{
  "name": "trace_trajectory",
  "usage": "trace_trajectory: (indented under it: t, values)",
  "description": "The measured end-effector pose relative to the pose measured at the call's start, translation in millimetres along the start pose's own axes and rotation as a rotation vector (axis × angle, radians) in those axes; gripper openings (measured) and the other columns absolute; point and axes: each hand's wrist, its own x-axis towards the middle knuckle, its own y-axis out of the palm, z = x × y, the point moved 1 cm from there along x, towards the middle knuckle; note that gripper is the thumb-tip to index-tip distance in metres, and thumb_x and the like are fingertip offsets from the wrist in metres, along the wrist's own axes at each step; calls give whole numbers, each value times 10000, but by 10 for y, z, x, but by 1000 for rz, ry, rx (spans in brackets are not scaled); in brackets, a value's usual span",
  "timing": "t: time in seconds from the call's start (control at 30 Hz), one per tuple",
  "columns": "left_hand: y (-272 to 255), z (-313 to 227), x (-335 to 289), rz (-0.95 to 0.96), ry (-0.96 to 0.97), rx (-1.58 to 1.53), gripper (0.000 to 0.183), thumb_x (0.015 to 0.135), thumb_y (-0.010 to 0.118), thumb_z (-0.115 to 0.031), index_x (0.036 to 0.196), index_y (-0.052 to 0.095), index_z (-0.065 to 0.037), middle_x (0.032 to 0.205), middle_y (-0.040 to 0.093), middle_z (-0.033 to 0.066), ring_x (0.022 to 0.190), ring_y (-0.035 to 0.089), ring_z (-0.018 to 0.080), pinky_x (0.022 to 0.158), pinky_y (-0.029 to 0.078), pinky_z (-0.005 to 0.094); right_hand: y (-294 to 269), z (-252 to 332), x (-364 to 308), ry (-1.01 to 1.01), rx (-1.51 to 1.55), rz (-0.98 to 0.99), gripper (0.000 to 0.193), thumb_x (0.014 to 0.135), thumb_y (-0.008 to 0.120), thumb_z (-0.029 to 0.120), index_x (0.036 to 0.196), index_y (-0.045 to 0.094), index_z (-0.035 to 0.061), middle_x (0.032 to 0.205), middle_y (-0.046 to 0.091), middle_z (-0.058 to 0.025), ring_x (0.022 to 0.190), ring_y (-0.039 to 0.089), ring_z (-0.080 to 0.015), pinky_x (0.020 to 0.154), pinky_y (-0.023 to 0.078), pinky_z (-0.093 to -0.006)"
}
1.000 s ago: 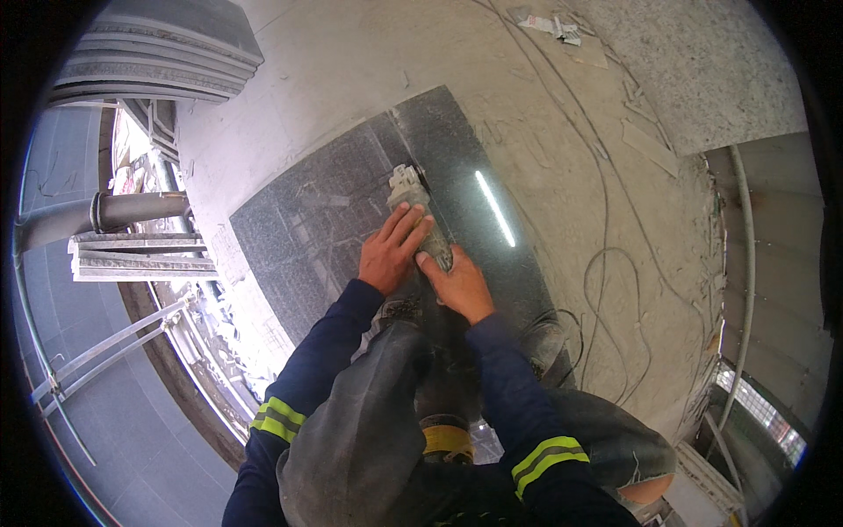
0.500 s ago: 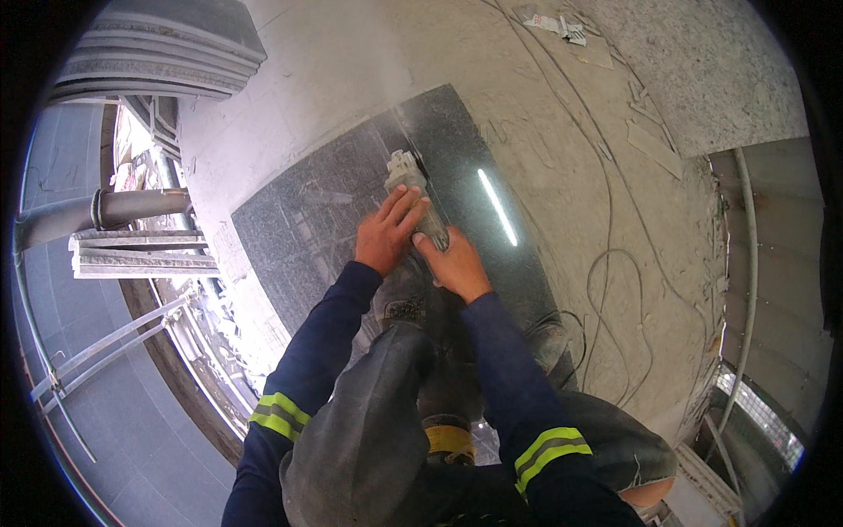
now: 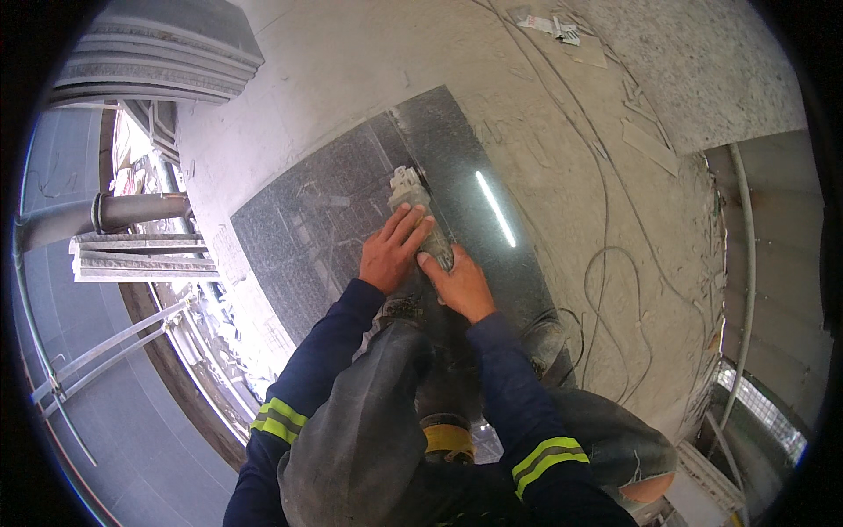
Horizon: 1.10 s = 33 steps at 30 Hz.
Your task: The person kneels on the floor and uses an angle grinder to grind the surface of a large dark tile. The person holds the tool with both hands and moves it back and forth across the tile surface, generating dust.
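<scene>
A dust-coated angle grinder rests over a dark polished stone slab, its head pointing away from me. My left hand lies over the middle of the body, fingers wrapped across its top. Behind it, my right hand grips the rear end with the thumb on top. A straight line with pale dust along it runs from the grinder's head to the slab's far edge. The disc is mostly hidden beside the head, so its contact with the stone cannot be made out.
A grey cable loops over the dusty floor at right. Slabs are stacked at far left, near a metal pipe and rails. Stone offcuts lie at far right. My knee is close behind the grinder.
Both hands and the grinder have shifted toward me along the line, and more of the line shows beyond the head. The dust haze at the far side looks thinner.
</scene>
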Motion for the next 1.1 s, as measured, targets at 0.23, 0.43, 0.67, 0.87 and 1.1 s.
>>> trace_trajectory:
  t: [0.23,0.43,0.67,0.87,1.1]
  values:
    - [-6,-53,-32,12,1,-21,743,774,822,-115,1483,616,-189,1557,592,61,1483,537,299,1072,598,426,12,-77,-43,0,-13,-14,869,965,677,604,1461,546,-96,1367,655,-362,1300,633,-509,1097,497,-524]
    - [-33,-91,-46,19,-3,-47,734,784,815,-112,1485,612,-188,1568,583,60,1487,534,300,1055,605,425,12,-99,-64,10,-18,-4,893,967,671,618,1483,531,-98,1394,640,-367,1321,621,-513,1118,485,-520]
    - [34,87,94,27,-22,-26,714,791,810,-95,1468,617,-216,1577,575,29,1495,526,272,981,633,407,44,-76,209,-31,-11,5,923,961,666,639,1487,527,-107,1356,659,-376,1301,649,-484,1091,504,-502]
    - [42,326,228,15,-19,39,732,786,823,-111,1476,610,-228,1596,560,16,1503,519,259,917,654,396,29,227,395,15,75,87,891,964,668,624,1456,551,-109,1236,718,-359,1211,698,-481,1046,528,-502]
    - [61,139,116,1,-6,57,723,802,814,-132,1485,604,-238,1599,559,8,1496,526,263,934,645,402,130,-156,356,-125,17,-84,678,970,743,521,1276,647,-76,944,744,-208,699,747,-260,595,582,-371]
